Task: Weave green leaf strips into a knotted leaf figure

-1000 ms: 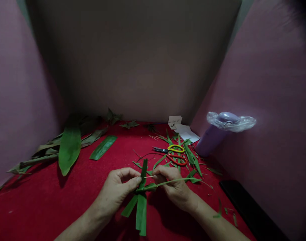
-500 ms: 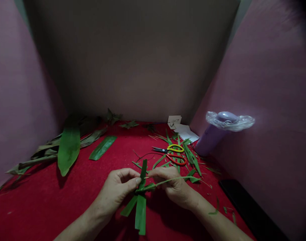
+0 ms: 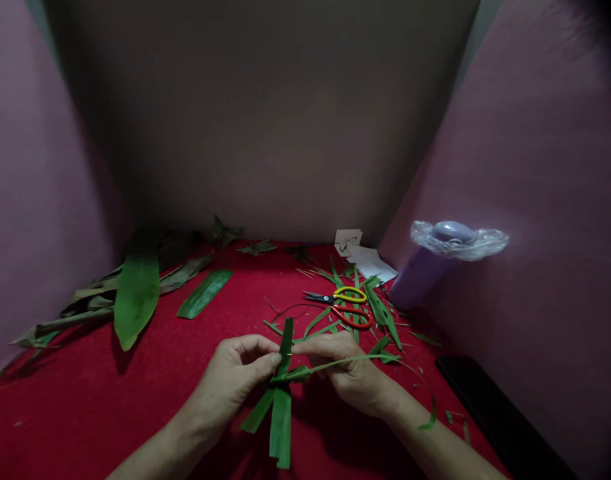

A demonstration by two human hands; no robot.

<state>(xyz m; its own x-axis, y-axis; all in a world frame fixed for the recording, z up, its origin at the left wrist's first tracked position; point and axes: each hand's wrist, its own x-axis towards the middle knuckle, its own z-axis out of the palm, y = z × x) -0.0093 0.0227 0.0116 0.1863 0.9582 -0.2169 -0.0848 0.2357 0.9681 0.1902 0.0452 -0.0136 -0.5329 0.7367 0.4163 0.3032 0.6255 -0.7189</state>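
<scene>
Folded and crossed strips of green leaf [image 3: 281, 420] are held above the red cloth, with ends pointing up, down and lower left. My left hand [image 3: 235, 377] pinches them between thumb and fingers near the crossing. From the right, my right hand [image 3: 343, 373] has its index fingertip against the upright strip, its other fingers curled. At that fingertip a bit of a thin pale pick [image 3: 289, 355] shows; most of it is hidden. A long thin leaf strand [image 3: 355, 360] runs from the crossing over my right hand and curls down by the forearm.
Scissors [image 3: 338, 307] with yellow and red handles lie beyond my right hand among leaf scraps [image 3: 383, 317]. Leaves [image 3: 138, 300] lie at left, with a cut leaf piece [image 3: 205, 295] nearby. At right stand a purple bottle [image 3: 420, 277] and a flat black object [image 3: 495, 407].
My right index fingertip has moved left up to the leaf, and less of the pale pick shows. The strand's curled tip has shifted slightly. My left hand stays still.
</scene>
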